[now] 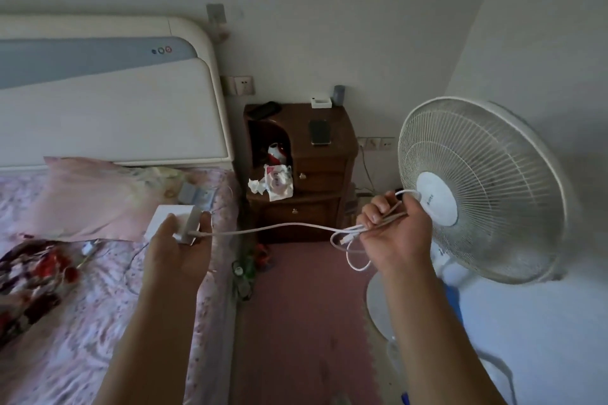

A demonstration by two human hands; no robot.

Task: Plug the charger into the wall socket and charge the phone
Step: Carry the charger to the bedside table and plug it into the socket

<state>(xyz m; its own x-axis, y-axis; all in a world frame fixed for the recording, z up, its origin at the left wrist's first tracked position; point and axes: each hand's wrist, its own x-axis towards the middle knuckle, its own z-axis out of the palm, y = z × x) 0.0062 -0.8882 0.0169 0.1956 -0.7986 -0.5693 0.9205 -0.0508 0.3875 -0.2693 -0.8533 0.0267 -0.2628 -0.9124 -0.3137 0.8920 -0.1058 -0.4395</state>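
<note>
My left hand grips a white charger block over the bed's edge. A white cable runs from the block across the gap to my right hand, which is closed around its coiled loops, with the free plug end dangling near my fingers. A dark phone lies flat on top of the brown nightstand. One wall socket sits beside the headboard above the nightstand. A second row of sockets is low on the wall, right of the nightstand.
A white standing fan stands close on the right, just behind my right hand. The bed with pink sheets and a pillow fills the left. A red mat covers the floor between them. Tissues and small items crowd the nightstand's shelves.
</note>
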